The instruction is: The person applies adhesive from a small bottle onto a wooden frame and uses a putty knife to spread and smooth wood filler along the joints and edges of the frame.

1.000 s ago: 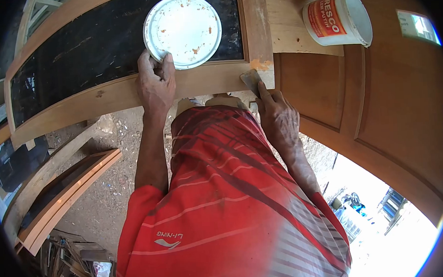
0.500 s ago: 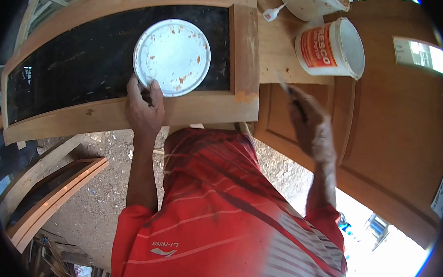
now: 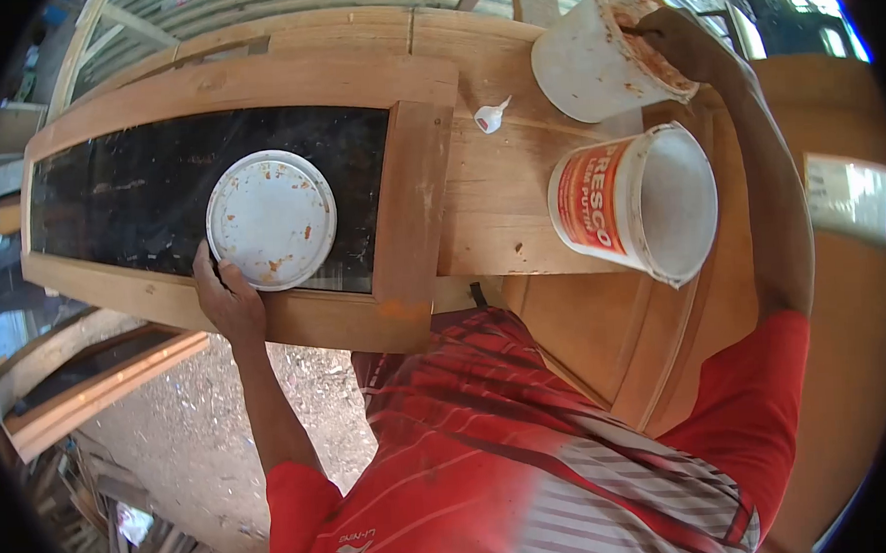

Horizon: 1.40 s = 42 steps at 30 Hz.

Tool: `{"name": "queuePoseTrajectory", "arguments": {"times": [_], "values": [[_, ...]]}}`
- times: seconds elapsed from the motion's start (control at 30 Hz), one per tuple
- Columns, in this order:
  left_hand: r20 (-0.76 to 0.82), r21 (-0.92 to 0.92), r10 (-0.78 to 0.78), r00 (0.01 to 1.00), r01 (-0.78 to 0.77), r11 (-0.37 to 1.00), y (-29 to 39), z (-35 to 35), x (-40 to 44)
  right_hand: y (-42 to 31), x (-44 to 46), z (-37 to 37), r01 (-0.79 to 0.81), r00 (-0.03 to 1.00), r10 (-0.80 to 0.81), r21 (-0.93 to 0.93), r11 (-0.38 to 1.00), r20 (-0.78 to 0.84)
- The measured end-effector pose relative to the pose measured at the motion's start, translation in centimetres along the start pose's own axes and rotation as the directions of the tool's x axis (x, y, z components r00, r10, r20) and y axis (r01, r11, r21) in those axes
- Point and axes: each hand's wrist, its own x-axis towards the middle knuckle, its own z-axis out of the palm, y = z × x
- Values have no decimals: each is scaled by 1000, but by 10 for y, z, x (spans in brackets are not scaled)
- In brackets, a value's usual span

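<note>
My left hand point(image 3: 232, 300) grips a round white bucket lid point(image 3: 272, 220) by its lower left edge, thumb on top. Orange-brown smears dot the lid, which is over the dark panel point(image 3: 108, 194) of a wooden frame point(image 3: 421, 198). At the upper right, my right hand point(image 3: 676, 46) reaches into the mouth of a white bucket point(image 3: 577, 64) with orange-brown paste point(image 3: 640, 11) inside. Its fingers are closed on a putty knife point(image 3: 639, 31), of which only a dark part shows; the blade is hidden.
A second white bucket point(image 3: 679, 199) with an orange label lies tipped, its mouth facing right. Between frame and buckets, a small white nozzle bottle point(image 3: 490, 119) rests on the wooden bench point(image 3: 500, 218). Brown door panels point(image 3: 848, 355) stand at right; wood scraps point(image 3: 157, 552) lie lower left.
My right hand has gone from beside the bench's front edge up into the paste bucket with the putty knife. My left hand still holds the lid. The view has shifted.
</note>
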Motion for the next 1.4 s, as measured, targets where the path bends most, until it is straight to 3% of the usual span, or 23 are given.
{"name": "queuePoseTrajectory", "arguments": {"times": [0.07, 0.13, 0.2, 0.33, 0.43, 0.53, 0.63, 0.7, 0.73, 0.83, 0.9, 1.0, 1.03, 1.13, 1.23, 1.33, 1.4], "values": [[-51, 125, 85, 995, -79, 989, -2, 2, 1, 18, 42, 32, 9, 986, -17, 49, 999, 164], [-48, 62, -20, 999, 22, 998, 4, 0, 2, 22, 63, 51, 27, 973, -33, 28, 999, 227], [-47, 9, -100, 994, 100, 995, 3, 0, 5, 26, 76, 61, 40, 965, -40, 6, 999, 260], [-52, 68, -57, 997, 61, 996, 2, -2, 6, 31, 83, 68, 71, 952, -69, 4, 997, 297], [-59, 2, -149, 987, 149, 989, 5, -2, 5, 36, 78, 65, 93, 942, -96, 26, 995, 323], [-287, -151, -223, 932, 186, 971, 25, 7, 7, 39, 73, 66, 104, 930, -116, 53, 993, 349], [-233, 15, 66, 970, -64, 998, 88, 20, 6, 40, 66, 65, 115, 924, -138, 84, 990, 357], [-89, -131, 158, 983, -169, 977, 158, 51, 8, 39, 64, 65, 129, 917, -160, 109, 986, 364], [27, -71, 296, 955, -294, 953, 185, 66, 13, 38, 63, 62, 135, 915, -175, 130, 982, 364], [181, -171, 457, 871, -429, 887, 233, 119, 21, 35, 52, 33, 145, 902, -234, 255, 956, 363], [287, -203, 443, 849, -398, 895, 258, 137, 29, 37, 35, -2, 130, 890, -290, 413, 901, 351], [414, -197, 430, 802, -382, 903, 275, 153, 40, 42, 2, -38, -54, 963, -88, 504, 862, 254], [453, -183, 423, 785, -382, 906, 275, 158, 43, 55, -2, -39, -34, 967, -115, 562, 827, 227], [465, -157, 501, 730, -489, 858, 268, 170, 49, 62, -26, -38, 6, 997, -61, 697, 717, 54], [393, -216, 588, 706, -551, 806, 265, 176, 50, 70, -39, -35, -13, 997, -43, 702, 712, 61], [410, -313, 608, 680, -521, 794, 258, 175, 53, 57, -53, -39, -18, 1000, 19, 675, 737, 7], [370, -369, 509, 777, -379, 849, 241, 158, 45, 48, -46, -34, 77, 996, -36, 643, 762, -76]]}}
